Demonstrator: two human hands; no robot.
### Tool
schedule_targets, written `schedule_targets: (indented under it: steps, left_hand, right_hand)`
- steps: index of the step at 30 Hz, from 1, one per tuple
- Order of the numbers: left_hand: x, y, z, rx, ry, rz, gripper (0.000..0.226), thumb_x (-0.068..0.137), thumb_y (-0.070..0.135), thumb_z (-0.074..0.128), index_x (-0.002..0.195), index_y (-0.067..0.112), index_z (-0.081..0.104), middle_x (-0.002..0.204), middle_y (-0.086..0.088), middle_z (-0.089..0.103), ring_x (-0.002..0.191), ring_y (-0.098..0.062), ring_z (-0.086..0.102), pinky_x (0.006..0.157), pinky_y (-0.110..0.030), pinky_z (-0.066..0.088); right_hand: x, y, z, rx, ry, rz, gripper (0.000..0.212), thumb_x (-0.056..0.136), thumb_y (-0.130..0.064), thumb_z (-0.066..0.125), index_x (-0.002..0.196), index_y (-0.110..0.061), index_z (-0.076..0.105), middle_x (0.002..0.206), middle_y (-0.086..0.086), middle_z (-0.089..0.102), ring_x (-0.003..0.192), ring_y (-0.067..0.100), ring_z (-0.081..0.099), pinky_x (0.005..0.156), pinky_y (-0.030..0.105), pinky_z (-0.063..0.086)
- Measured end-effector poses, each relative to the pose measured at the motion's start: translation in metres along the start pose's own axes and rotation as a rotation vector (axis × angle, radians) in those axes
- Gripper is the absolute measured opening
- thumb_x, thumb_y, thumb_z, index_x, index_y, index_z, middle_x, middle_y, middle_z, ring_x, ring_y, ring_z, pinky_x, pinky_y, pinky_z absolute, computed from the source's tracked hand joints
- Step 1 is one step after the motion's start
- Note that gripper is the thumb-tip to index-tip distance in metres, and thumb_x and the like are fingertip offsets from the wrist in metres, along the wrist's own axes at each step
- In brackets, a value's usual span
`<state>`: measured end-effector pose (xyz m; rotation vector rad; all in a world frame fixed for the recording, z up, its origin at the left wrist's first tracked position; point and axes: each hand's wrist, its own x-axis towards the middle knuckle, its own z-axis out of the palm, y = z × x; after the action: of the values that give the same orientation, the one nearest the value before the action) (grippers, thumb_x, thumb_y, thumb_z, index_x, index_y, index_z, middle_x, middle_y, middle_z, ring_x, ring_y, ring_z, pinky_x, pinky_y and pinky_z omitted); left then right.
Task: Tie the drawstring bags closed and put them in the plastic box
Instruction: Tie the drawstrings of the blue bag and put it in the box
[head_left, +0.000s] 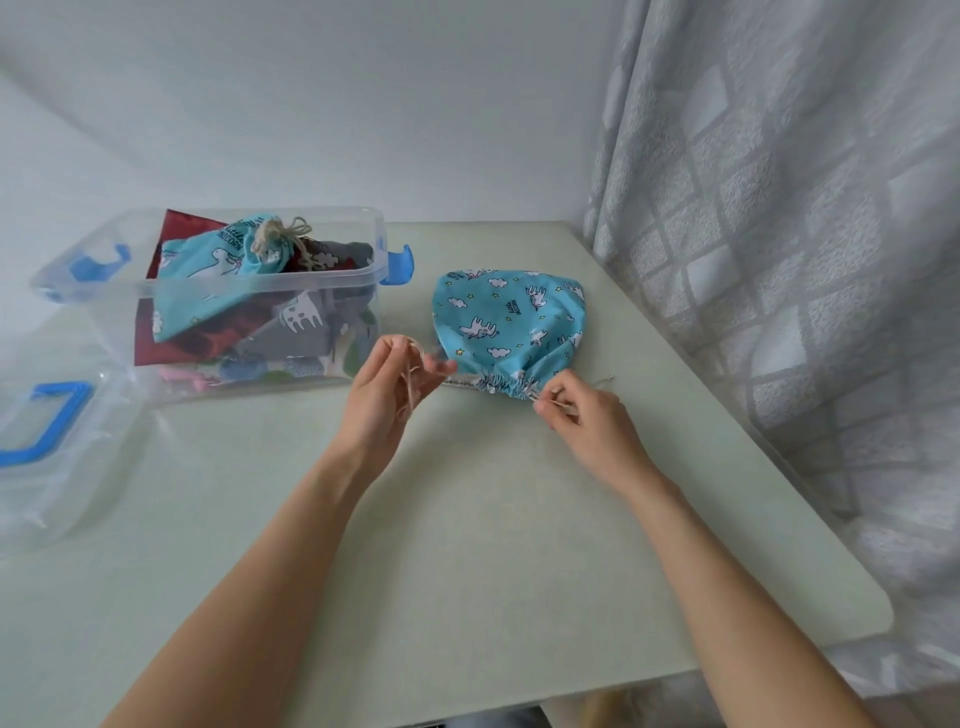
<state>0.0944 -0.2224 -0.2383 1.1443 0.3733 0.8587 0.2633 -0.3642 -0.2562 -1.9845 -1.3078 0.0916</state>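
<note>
Blue unicorn-print drawstring bag lies flat on the pale green table, just right of the clear plastic box, not touching it. Bag mouth faces the person, partly gathered into ruffles along the near edge; still open on its left side, no knot.

Left hand: palm turned inward, thumb and fingers pinching the left end of the beige drawstring cord, hand raised slightly off the table, just left of the bag mouth. Cord loops down across the palm.

Right hand: fingers curled, fingertips pinching the other cord end right at the bag's near-right corner, touching the gathered fabric. A short cord tail sticks out past the hand, to the bag's right.

Box: lid off, blue latches hinged open at both ends. Inside, on top, a second blue unicorn bag already tied, cord knot visible at its neck. Under it dark red, grey and other patterned fabric bags, count unclear.

Clear lid with blue clip lies on the table left of and nearer than the box. Grey patterned curtain hangs right of the bag, along the table edge.
</note>
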Motion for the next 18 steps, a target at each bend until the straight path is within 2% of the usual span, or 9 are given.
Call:
schedule_targets:
  steps: [4, 7, 12, 15, 17, 18]
  left_hand:
    - [0.003, -0.006, -0.007, 0.240, 0.086, 0.008, 0.030, 0.101, 0.020, 0.036, 0.072, 0.014, 0.039, 0.063, 0.001, 0.040, 0.062, -0.013, 0.046, 0.079, -0.031, 0.046]
    - [0.007, -0.005, -0.017, 0.333, 0.135, 0.044, 0.031, 0.101, 0.020, 0.038, 0.070, 0.016, 0.039, 0.055, 0.009, 0.039, 0.054, -0.007, 0.046, 0.070, -0.034, 0.035]
    - [0.007, -0.004, -0.019, 0.350, 0.154, 0.043, 0.032, 0.100, 0.017, 0.037, 0.069, 0.017, 0.039, 0.047, 0.013, 0.040, 0.050, -0.004, 0.048, 0.062, -0.031, 0.027]
    - [0.001, -0.004, -0.016, 0.432, 0.130, 0.024, 0.030, 0.100, 0.017, 0.039, 0.070, 0.016, 0.040, 0.053, 0.010, 0.043, 0.053, -0.006, 0.051, 0.062, -0.029, 0.032]
    - [-0.006, -0.004, -0.020, 0.500, 0.084, 0.012, 0.027, 0.100, 0.017, 0.039, 0.074, 0.011, 0.044, 0.060, 0.002, 0.052, 0.060, -0.010, 0.058, 0.071, -0.033, 0.044]
    - [-0.010, -0.002, -0.021, 0.533, 0.060, 0.006, 0.026, 0.100, 0.018, 0.039, 0.077, 0.009, 0.048, 0.066, 0.001, 0.060, 0.067, -0.012, 0.061, 0.077, -0.034, 0.047]
  right_hand:
    - [0.004, 0.005, -0.005, -0.041, 0.124, -0.015, 0.012, 0.089, -0.022, 0.062, 0.089, -0.011, 0.058, 0.081, 0.005, 0.069, 0.079, 0.027, 0.067, 0.067, 0.032, 0.046]
    - [0.005, 0.011, -0.012, -0.104, 0.226, -0.001, 0.011, 0.088, -0.018, 0.062, 0.089, -0.008, 0.060, 0.083, 0.008, 0.070, 0.079, 0.031, 0.066, 0.063, 0.029, 0.037]
    - [0.003, 0.018, -0.012, -0.161, 0.247, -0.014, 0.010, 0.088, -0.014, 0.062, 0.088, -0.005, 0.059, 0.082, 0.011, 0.070, 0.077, 0.036, 0.065, 0.064, 0.036, 0.043]
    - [-0.001, 0.021, -0.015, -0.122, 0.208, 0.025, 0.010, 0.087, -0.015, 0.063, 0.087, -0.006, 0.060, 0.079, 0.009, 0.070, 0.076, 0.031, 0.066, 0.065, 0.033, 0.043]
    - [-0.004, 0.020, -0.021, -0.015, 0.173, 0.053, 0.009, 0.088, -0.017, 0.063, 0.087, -0.008, 0.061, 0.077, 0.000, 0.066, 0.074, 0.020, 0.065, 0.069, 0.030, 0.046]
    - [-0.005, 0.019, -0.026, 0.038, 0.174, 0.047, 0.008, 0.088, -0.016, 0.063, 0.088, -0.009, 0.061, 0.084, -0.003, 0.063, 0.079, 0.014, 0.062, 0.074, 0.030, 0.047]
